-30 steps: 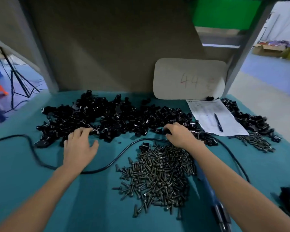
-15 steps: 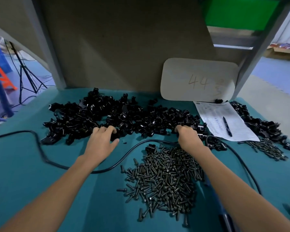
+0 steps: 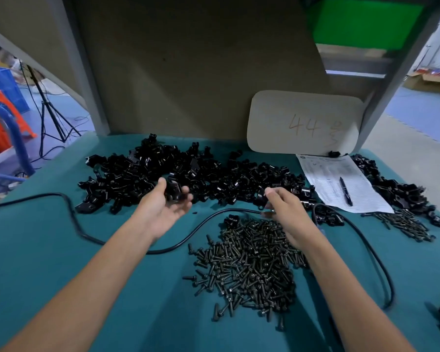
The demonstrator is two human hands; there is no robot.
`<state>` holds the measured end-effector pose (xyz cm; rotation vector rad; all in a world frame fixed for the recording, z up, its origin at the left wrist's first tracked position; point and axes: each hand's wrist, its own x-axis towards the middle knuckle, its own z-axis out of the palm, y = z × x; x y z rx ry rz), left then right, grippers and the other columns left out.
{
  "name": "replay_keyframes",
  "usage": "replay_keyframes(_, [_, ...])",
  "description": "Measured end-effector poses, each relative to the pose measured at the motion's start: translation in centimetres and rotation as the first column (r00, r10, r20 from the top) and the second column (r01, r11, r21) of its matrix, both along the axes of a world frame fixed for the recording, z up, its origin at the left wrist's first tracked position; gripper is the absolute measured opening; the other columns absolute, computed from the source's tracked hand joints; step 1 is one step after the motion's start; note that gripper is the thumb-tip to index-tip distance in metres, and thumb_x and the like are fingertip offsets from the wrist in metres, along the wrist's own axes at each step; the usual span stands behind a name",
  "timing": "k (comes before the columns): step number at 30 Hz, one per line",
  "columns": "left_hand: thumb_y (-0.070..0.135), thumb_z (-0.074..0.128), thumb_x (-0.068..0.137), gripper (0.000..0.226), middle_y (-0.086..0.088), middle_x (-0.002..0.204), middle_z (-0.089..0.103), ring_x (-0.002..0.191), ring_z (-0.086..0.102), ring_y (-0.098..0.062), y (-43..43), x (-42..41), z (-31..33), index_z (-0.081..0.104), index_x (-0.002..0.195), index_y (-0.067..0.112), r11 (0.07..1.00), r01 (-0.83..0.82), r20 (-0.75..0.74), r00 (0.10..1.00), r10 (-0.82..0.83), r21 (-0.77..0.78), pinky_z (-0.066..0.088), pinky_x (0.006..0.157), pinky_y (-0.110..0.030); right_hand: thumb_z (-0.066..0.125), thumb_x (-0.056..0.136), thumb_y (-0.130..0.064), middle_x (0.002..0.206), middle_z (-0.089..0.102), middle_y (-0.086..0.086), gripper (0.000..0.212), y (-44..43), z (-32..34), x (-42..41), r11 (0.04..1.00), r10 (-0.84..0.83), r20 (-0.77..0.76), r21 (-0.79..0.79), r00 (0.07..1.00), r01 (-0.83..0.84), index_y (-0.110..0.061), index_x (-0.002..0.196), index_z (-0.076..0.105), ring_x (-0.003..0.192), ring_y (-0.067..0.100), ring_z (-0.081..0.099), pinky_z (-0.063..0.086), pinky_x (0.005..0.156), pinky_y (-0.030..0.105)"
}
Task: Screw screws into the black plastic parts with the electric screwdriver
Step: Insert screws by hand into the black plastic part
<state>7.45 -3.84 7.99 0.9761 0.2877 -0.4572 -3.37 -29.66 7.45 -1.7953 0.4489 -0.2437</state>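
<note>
One black plastic part [image 3: 173, 192] lies in the left hand [image 3: 160, 212], beyond and left of the screw pile [image 3: 247, 262]; blur hides its long axis and facing. Palm up, thumb and fingers curled loosely round it. At the screw pile's far edge the right hand [image 3: 286, 214] is back-up, fingertips drawn together against the heap of black parts [image 3: 127, 174]; whether it is holding anything, cannot tell. A cable [image 3: 92, 235] loops left of the screw pile.

Glossy black plastic parts [image 3: 188, 174], dull dark metal screws [image 3: 249, 262], a matt teal bench [image 3: 48, 250] cover, perhaps cloth; paper sheet [image 3: 341, 184].
</note>
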Motion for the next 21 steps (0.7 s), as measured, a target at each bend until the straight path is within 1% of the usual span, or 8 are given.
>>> replay_keyframes(2, [0.043,0.041,0.106,0.038,-0.016,0.089,0.069,0.073,0.067,-0.026,0.0,-1.5,0.2,0.054,0.103,0.007,0.990,0.062,-0.070,0.995,-0.071,-0.125,0.061,0.059,-0.032,0.046,0.109,-0.031,0.098,0.072,0.015,0.034,2.1,0.1,-2.3,0.847,0.031,0.085,0.527,0.996,-0.071,-0.001,0.118,0.059,0.086,0.026,0.071,0.062,0.080,0.039])
replay_keyframes(4, [0.039,0.057,0.099,0.033,-0.016,0.091,0.064,0.075,0.064,-0.025,-0.2,-2.9,0.4,0.054,0.102,0.007,0.984,0.137,-0.022,0.990,-0.141,-0.117,0.062,0.064,-0.031,0.042,0.110,-0.027,0.099,0.072,0.017,0.033,3.8,-0.2,-4.6,0.724,0.047,0.117,0.680,0.992,-0.114,-0.001,0.124,0.056,0.084,0.025,0.070,0.060,0.071,0.033])
replay_keyframes(6, [0.014,0.074,0.082,0.039,-0.018,0.098,0.059,0.083,0.062,-0.025,-0.3,-4.1,0.5,0.053,0.114,0.008,0.974,0.201,0.054,0.979,-0.196,-0.107,0.062,0.067,-0.032,0.040,0.111,-0.026,0.099,0.070,0.015,0.032,5.2,-0.7,-6.3,0.705,0.054,0.104,0.700,0.993,-0.112,-0.005,0.127,0.059,0.078,0.021,0.067,0.058,0.067,0.031])
replay_keyframes(8, [-0.011,0.071,0.072,0.064,-0.021,0.103,0.058,0.084,0.064,-0.027,-0.2,-5.0,0.3,0.047,0.125,0.016,0.967,0.256,0.120,0.960,-0.251,-0.021,0.060,0.068,-0.030,0.041,0.111,-0.024,0.098,0.070,0.013,0.032,6.4,-1.2,-7.7,0.692,0.046,0.085,0.716,0.995,-0.093,-0.008,0.128,0.063,0.076,0.019,0.064,0.057,0.067,0.032])
replay_keyframes(10, [-0.022,0.062,0.080,0.067,-0.020,0.106,0.057,0.082,0.068,-0.027,-0.1,-6.2,0.0,0.041,0.125,0.023,0.938,0.298,0.197,0.923,-0.330,0.174,0.060,0.070,-0.029,0.047,0.109,-0.023,0.100,0.070,0.014,0.031,7.4,-1.5,-8.6,0.664,0.042,0.063,0.744,0.997,-0.075,-0.007,0.129,0.064,0.077,0.019,0.063,0.057,0.068,0.031])
replay_keyframes(14, [0.004,0.070,0.092,0.059,-0.013,0.109,0.064,0.082,0.071,-0.016,0.2,-8.0,-0.5,0.032,0.131,0.027,0.750,0.332,0.312,0.758,-0.573,0.572,0.060,0.078,-0.031,0.058,0.104,-0.022,0.112,0.075,0.013,0.031,8.3,-1.9,-9.5,0.690,0.079,0.063,0.717,0.995,-0.100,-0.005,0.128,0.064,0.070,0.014,0.061,0.054,0.062,0.026])
replay_keyframes(17, [0.037,0.078,0.086,0.053,0.000,0.131,0.059,0.119,0.060,-0.017,0.5,-8.6,-0.3,0.051,0.131,0.044,0.566,0.176,0.350,0.629,-0.694,0.806,0.048,0.106,-0.046,0.059,0.104,-0.032,0.120,0.075,0.008,0.028,8.4,-1.6,-9.8,0.778,0.129,0.063,0.613,0.990,-0.141,-0.010,0.120,0.057,0.061,0.012,0.056,0.044,0.051,0.024])
replay_keyframes(21, [0.043,0.082,0.080,0.052,0.005,0.142,0.056,0.135,0.048,-0.019,0.6,-9.1,0.2,0.059,0.127,0.051,0.612,0.140,0.417,0.613,-0.671,0.779,0.036,0.116,-0.051,0.074,0.087,-0.038,0.109,0.074,0.002,0.028,8.2,-1.4,-10.0,0.865,0.103,0.091,0.483,0.991,-0.134,-0.023,0.111,0.071,0.062,0.007,0.052,0.043,0.052,0.022])
